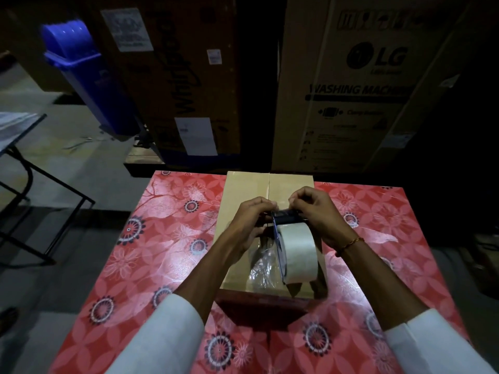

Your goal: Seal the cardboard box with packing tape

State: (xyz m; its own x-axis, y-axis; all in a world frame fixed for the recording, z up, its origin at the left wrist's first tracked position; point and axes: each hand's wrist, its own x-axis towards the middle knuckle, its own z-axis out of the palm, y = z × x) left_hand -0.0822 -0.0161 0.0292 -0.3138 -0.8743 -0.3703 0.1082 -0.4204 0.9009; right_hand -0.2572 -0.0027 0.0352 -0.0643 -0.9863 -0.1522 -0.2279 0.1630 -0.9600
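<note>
A small brown cardboard box (247, 190) stands on a table with a red flowered cloth (151, 238), its top flaps meeting along a middle seam. Above it I hold a tape dispenser with a roll of pale packing tape (295, 252). My left hand (249, 221) grips the dispenser from the left. My right hand (316, 211) pinches at the dispenser's front, where the tape end is. Crumpled clear plastic (262, 268) lies on the box under the roll.
Behind the table stand two tall cardboard appliance cartons (359, 85) and a blue bin (89, 74). A folding table with black legs (24, 147) is at the left on a grey floor. The right side is dark.
</note>
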